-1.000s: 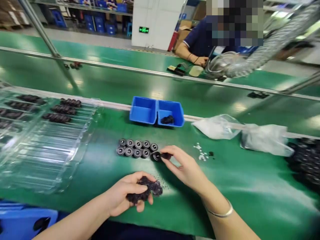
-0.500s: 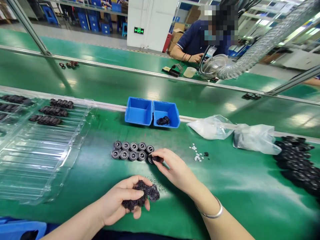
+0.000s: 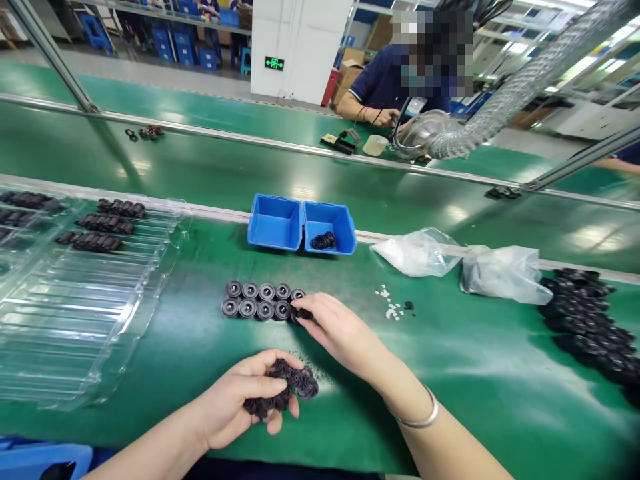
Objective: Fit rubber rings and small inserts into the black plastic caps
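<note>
My left hand [image 3: 250, 397] is wrapped round a bunch of black ridged parts [image 3: 285, 387] above the green table, near its front edge. Two rows of round black cups [image 3: 249, 308] with shiny centres stand on the table beyond it. At the right end of these rows, my right hand [image 3: 330, 327] pinches a small dark part [image 3: 303, 312] over the nearer end cup. The fingers partly hide that part and the cup. Fine dark crumbs [image 3: 320, 367] lie between the two hands.
Two blue bins [image 3: 275, 223] stand at the back, the right one with black rings [image 3: 323, 241]. Clear trays [image 3: 90, 320] with black parts lie left. Plastic bags [image 3: 420, 253], small white pieces [image 3: 393, 311] and a black heap [image 3: 590, 327] are right. A person [image 3: 380, 87] sits across.
My right hand has moved slightly left and closer over the end cup with the dark part. My left hand keeps its hold. The whole view has shifted a little.
</note>
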`<state>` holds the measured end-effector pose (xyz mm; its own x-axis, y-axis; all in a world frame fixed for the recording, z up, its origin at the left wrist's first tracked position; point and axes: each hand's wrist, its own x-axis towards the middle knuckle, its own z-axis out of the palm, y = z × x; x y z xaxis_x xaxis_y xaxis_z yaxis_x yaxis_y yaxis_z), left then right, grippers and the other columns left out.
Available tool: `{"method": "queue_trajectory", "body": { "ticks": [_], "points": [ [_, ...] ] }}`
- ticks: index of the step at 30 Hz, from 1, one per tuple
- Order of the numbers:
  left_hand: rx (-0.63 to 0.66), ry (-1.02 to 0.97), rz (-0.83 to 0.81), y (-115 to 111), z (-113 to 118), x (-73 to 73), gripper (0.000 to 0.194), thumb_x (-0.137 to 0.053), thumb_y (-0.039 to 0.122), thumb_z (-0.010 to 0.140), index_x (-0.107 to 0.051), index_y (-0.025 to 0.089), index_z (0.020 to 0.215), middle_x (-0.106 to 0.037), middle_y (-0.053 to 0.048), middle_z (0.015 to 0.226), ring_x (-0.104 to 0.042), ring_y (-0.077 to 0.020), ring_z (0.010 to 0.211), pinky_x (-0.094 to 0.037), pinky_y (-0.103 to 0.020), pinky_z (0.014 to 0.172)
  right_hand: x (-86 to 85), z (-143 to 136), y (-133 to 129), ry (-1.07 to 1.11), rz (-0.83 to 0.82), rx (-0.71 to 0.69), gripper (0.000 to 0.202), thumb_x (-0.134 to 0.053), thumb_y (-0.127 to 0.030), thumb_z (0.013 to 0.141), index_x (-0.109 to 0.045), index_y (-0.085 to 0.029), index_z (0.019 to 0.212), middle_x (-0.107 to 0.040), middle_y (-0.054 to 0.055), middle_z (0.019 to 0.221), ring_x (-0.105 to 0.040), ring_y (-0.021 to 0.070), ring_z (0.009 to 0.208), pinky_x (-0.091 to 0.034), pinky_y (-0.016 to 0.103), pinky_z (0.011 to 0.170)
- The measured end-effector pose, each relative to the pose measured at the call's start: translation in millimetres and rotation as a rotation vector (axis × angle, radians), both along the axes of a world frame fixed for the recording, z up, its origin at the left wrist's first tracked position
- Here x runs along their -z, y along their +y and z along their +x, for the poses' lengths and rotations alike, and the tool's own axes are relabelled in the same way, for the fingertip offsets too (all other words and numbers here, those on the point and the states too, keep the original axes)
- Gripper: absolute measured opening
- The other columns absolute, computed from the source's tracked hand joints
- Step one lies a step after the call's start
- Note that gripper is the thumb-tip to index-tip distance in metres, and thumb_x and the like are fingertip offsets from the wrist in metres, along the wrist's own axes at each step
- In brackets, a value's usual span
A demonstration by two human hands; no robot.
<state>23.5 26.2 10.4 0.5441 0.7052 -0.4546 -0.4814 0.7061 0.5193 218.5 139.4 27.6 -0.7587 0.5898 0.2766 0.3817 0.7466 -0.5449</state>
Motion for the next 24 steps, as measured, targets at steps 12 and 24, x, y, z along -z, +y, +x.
{"method": "queue_trajectory", "body": {
  "ticks": [12,24],
  "points": [
    [-0.033,-0.033,0.003,0,3,-0.1,0.030,-0.061,0.018,0.083,-0.059,0.013,0.112,-0.066,-0.013,0.087,-0.061,-0.0171,0.073,-0.042,-0.021,0.052,-12.8,5,3,-0.062,-0.026,0.029,0.038,-0.055,-0.022,0.094,-0.046,-0.020,0.130,-0.048,0.011,0.129,-0.046,0.0217,0.121,-0.044,0.041,0.105],
    [-0.028,-0.020,0.017,-1,3,0.5,0.030,-0.061,0.018,0.083,-0.059,0.013,0.112,-0.065,-0.013,0.090,-0.062,-0.0181,0.077,-0.044,-0.021,0.053,-2.4,-2,6,-0.049,-0.011,0.019,0.084,-0.071,-0.045,0.081,-0.026,-0.020,0.148,-0.031,0.016,0.149,-0.028,0.0306,0.139,-0.030,0.053,0.114]
  ]
}}
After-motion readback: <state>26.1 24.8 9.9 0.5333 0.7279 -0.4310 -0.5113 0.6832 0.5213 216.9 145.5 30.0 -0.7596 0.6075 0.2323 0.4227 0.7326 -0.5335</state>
